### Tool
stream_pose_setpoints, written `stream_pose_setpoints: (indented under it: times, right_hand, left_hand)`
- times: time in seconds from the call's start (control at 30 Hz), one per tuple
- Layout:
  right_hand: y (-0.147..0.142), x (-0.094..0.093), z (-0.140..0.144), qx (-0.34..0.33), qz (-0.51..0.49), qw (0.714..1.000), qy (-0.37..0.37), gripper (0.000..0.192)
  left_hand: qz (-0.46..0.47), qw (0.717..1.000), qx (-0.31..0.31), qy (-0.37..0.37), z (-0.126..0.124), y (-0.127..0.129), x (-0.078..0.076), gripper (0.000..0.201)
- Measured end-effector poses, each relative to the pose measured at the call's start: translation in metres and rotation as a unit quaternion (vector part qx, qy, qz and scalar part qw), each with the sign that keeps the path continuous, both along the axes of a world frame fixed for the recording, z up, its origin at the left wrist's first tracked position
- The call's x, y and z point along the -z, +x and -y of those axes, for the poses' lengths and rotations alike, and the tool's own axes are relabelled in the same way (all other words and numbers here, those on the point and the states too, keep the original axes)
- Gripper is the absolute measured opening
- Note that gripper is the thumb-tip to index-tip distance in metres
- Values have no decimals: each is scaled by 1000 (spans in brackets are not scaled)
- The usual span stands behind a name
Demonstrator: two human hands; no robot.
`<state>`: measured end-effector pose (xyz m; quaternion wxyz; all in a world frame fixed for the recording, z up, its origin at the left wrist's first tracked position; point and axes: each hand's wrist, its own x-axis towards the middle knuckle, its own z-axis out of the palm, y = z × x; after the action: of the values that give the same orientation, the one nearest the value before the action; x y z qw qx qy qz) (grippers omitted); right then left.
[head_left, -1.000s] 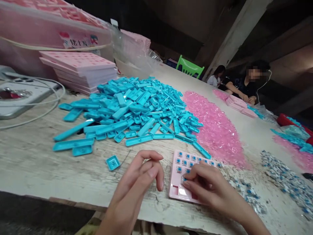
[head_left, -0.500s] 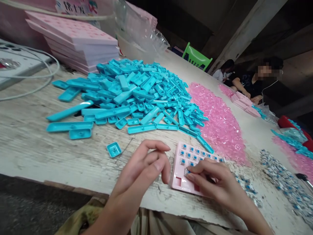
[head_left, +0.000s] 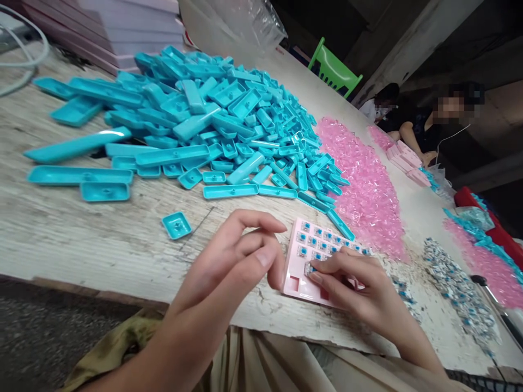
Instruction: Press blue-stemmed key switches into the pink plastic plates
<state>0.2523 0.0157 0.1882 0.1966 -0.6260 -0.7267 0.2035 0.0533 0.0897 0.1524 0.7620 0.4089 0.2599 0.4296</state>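
little has moved: right hand (head_left: 359, 291) fingers still pinch a small blue-stemmed switch (head_left: 309, 269) into the pink plastic plate (head_left: 304, 286); left hand (head_left: 235, 258), loosely curled, holds nothing; next, press it flush.

Table (head_left: 81, 239): pale wood, rough, grain showing, whitish coat worn and scuffed, edge chipped. Blue keycaps (head_left: 212, 120): moulded plastic, smooth, semi-gloss with light glints on the long bars. Pink plate (head_left: 304, 267): matt plastic, smooth, set with small switches (head_left: 310, 242) having blue glossy tops. Pink heap (head_left: 359, 179): translucent plastic bits, shiny. Loose switches (head_left: 457, 288): clear and white plastic, sparkling. Clear bag (head_left: 245, 22): thin crinkled film, glossy. Green chair (head_left: 333, 68): smooth plastic. Stacked pink trays (head_left: 106, 32): matt.
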Motion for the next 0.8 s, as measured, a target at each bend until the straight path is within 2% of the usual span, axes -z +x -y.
stream_pose_setpoints:
  times: [0.3, 0.5, 0.67, 0.8]
  right_hand:
    - [-1, -6, -7, -57, -5, 998, 7, 13]
    - [-1, -7, -9, -70, -1, 998, 0, 13]
    - [-2, -15, -16, -63, 10, 996, -64, 20]
    - [-2, -19, -21, -15, -26, 987, -158, 23]
  left_hand:
    - [-2, 1000, 13, 14, 2, -1, -3, 13]
    - [13, 1000, 13, 7, 2, 1, -4, 16]
    - [11, 1000, 18, -3, 2, 3, -5, 12]
    - [-21, 999, -2, 26, 3, 3, -3, 9]
